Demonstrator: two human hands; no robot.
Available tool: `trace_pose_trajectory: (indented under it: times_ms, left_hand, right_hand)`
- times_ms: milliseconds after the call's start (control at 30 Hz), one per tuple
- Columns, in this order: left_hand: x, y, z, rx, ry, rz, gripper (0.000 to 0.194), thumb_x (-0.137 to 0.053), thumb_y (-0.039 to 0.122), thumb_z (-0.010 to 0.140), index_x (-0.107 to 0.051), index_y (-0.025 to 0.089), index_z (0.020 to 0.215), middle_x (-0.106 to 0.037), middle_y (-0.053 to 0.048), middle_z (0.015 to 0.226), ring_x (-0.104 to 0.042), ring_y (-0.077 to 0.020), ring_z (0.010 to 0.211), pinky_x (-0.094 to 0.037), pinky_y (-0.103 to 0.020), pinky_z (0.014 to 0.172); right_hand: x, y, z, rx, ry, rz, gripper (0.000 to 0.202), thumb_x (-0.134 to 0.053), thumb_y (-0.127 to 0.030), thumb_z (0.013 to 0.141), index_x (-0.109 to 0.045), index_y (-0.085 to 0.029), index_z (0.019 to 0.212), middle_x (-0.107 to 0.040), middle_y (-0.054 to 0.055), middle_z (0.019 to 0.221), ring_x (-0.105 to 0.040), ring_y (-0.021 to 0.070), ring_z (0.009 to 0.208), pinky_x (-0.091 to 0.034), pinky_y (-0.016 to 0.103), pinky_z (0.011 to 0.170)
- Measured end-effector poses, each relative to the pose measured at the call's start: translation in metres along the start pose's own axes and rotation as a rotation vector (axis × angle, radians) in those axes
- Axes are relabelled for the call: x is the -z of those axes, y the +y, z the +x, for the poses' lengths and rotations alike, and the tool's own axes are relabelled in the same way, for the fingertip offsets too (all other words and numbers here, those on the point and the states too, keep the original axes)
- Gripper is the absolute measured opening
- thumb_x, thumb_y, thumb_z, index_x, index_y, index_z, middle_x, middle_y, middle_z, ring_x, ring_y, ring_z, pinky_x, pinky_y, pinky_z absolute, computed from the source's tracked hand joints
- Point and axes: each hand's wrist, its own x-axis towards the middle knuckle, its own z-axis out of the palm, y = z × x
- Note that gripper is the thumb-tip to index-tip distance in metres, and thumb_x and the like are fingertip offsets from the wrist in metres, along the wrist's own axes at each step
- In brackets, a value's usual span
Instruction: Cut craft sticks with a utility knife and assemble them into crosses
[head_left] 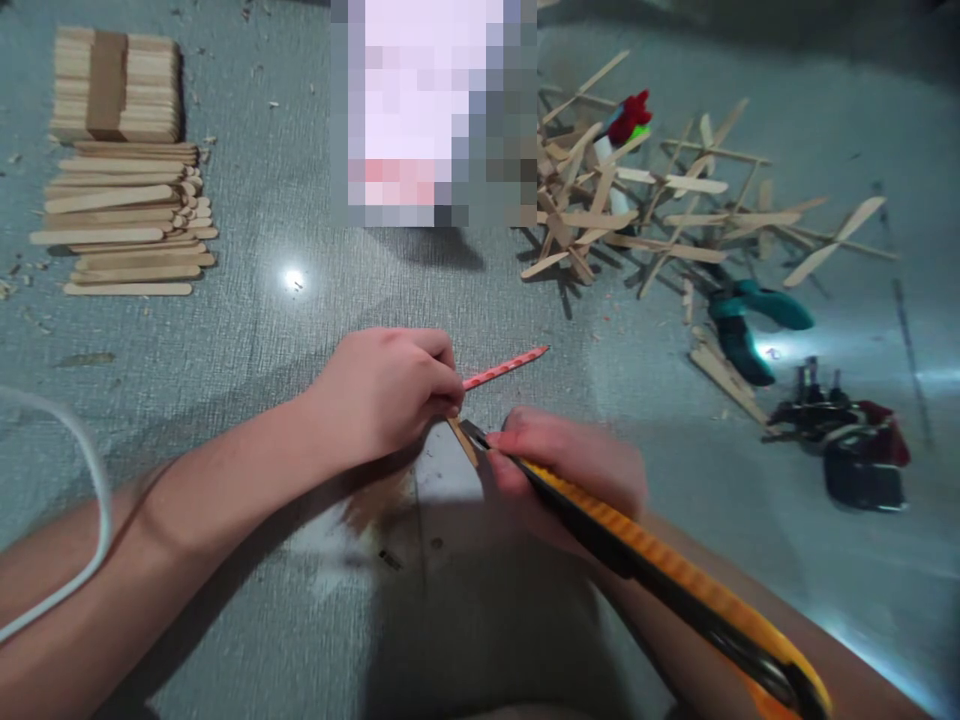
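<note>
In the middle, my left hand (394,392) is closed round a thin wooden stick (463,440), whose lower end sticks out below the fingertips. A red patterned pencil (506,369) also juts from that hand, its tip toward the upper right. Just to the right, my right hand (570,465) is closed on a yellow and black utility knife (660,570). The knife's blade lies right beside the wooden stick, near my left fingertips; whether they touch is unclear. Beneath both hands lies a pale sheet (442,500) with brownish marks.
A banded bundle of craft sticks (154,85) and loose sticks (124,225) lie at upper left. Propeller-like stick pieces (690,220) are heaped at upper right, above teal-handled pliers (742,330) and a dark metal item (862,450). A white cable (94,470) crosses my left forearm.
</note>
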Motion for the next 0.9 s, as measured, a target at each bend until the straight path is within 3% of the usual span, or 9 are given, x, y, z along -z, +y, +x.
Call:
trace_pose_trajectory:
  times_ms: [300,433,500,700,900]
  left_hand:
    - [-0.0002,-0.0001,0.0009,0.006,-0.011,-0.008,0.019,-0.069,0.016,0.091,-0.085,0.025,0.085,-0.077,0.000,0.093,-0.069,-0.0145,0.078,-0.045,-0.030,0.068]
    - [0.0006,0.0007,0.0010,-0.006,-0.020,0.020,0.018,-0.070,0.015,0.089,-0.085,0.024,0.085,-0.077,0.000,0.092,-0.069,-0.0152,0.078,-0.044,-0.029,0.068]
    - [0.0007,0.0010,0.0011,0.002,-0.023,0.023,0.018,-0.070,0.016,0.089,-0.085,0.024,0.085,-0.078,0.000,0.092,-0.069,-0.0151,0.078,-0.044,-0.029,0.067]
    - [-0.0005,-0.0008,0.0001,0.015,0.000,-0.002,0.019,-0.069,0.017,0.091,-0.086,0.025,0.086,-0.078,0.001,0.094,-0.069,-0.0148,0.079,-0.044,-0.030,0.068]
    - [-0.0031,-0.0020,0.0008,0.005,0.008,-0.003,0.016,-0.073,0.017,0.089,-0.085,0.025,0.085,-0.078,0.001,0.093,-0.070,-0.0149,0.078,-0.044,-0.030,0.067]
  right_hand:
    - [0.0012,0.0083,-0.0074,-0.040,-0.168,-0.070,0.031,-0.058,-0.029,0.102,-0.064,-0.024,0.073,-0.058,-0.002,0.061,-0.054,0.0132,0.055,-0.033,0.029,0.048]
    - [0.0035,0.0054,-0.0054,0.015,0.007,0.044,0.013,-0.064,-0.019,0.098,-0.068,-0.024,0.087,-0.063,-0.001,0.065,-0.058,0.0139,0.055,-0.037,0.029,0.050]
    - [0.0032,0.0025,-0.0031,0.041,0.047,0.055,0.014,-0.063,-0.019,0.099,-0.068,-0.024,0.088,-0.063,-0.002,0.064,-0.058,0.0133,0.054,-0.037,0.029,0.049]
    - [-0.0024,0.0010,-0.0004,0.015,0.003,-0.068,0.033,-0.055,-0.027,0.104,-0.065,-0.024,0.073,-0.056,-0.003,0.056,-0.053,0.0118,0.049,-0.036,0.027,0.046]
    - [-0.0049,0.0036,-0.0044,-0.010,0.022,-0.011,0.024,-0.060,-0.025,0.102,-0.067,-0.024,0.078,-0.060,-0.004,0.062,-0.056,0.0107,0.052,-0.040,0.024,0.048]
